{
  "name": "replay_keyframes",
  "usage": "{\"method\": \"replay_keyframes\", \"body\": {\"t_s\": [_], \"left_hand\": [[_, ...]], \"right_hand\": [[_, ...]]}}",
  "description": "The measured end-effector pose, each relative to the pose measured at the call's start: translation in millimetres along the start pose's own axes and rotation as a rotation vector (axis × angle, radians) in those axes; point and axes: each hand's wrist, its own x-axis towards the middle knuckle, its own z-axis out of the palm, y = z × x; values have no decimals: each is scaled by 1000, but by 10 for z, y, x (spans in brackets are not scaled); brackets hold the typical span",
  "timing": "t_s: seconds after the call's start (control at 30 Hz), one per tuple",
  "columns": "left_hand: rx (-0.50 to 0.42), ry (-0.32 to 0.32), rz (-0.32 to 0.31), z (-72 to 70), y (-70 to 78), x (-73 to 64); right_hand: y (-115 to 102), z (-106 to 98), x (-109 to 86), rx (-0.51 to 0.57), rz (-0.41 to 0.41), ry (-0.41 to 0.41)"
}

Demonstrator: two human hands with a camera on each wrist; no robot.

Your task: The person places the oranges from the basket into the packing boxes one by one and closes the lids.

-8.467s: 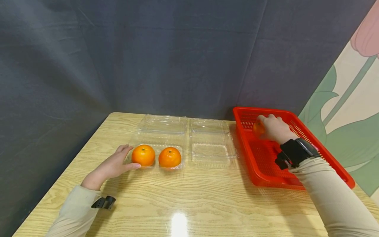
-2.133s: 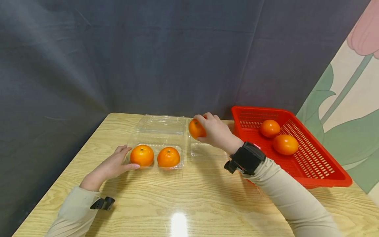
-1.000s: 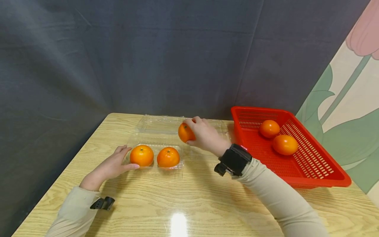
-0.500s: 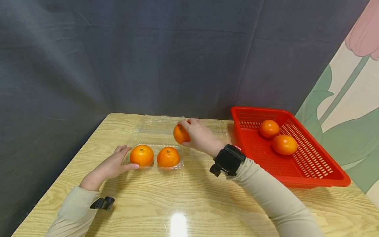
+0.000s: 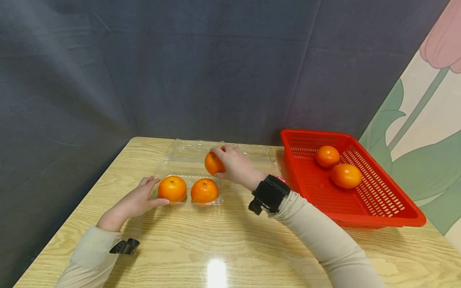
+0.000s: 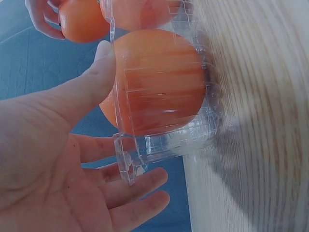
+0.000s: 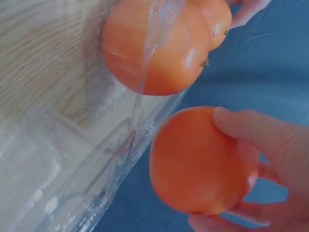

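My right hand (image 5: 235,165) grips an orange (image 5: 212,163) between thumb and fingers, holding it above the back part of the left clear plastic clamshell (image 5: 191,152). Two more oranges sit side by side in that clamshell's front half, a left one (image 5: 172,189) and a right one (image 5: 204,191). My left hand (image 5: 135,200) rests at the clamshell's left side. In the left wrist view its thumb lies at the rim beside an orange (image 6: 159,82), its fingers extended past the corner. The right wrist view shows the held orange (image 7: 200,162) close to the clear plastic edge.
A second clear clamshell (image 5: 264,152) lies open to the right, partly hidden by my right hand. At the right stands a red slotted basket (image 5: 324,218) with two oranges in it. A dark cloth (image 5: 216,72) hangs behind the wooden table (image 5: 173,248).
Since the earliest frame, my right hand has lifted an orange from the red basket and carried it left, lately from over the right clamshell to over the left one. My left hand stays put.
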Motion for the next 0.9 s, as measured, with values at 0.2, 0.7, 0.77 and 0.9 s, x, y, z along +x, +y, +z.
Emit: {"method": "replay_keyframes", "body": {"t_s": [0.2, 0.7, 0.77, 0.9], "left_hand": [[-7, 0, 2, -1, 6, -4], [-14, 9, 10, 5, 25, -12], [-14, 10, 9, 4, 25, -11], [-13, 11, 8, 3, 24, -9]], "right_hand": [[-28, 40, 35, 26, -19, 1], [-148, 97, 138, 42, 8, -44], [-159, 105, 150, 44, 10, -47], [-179, 119, 171, 54, 17, -50]]}}
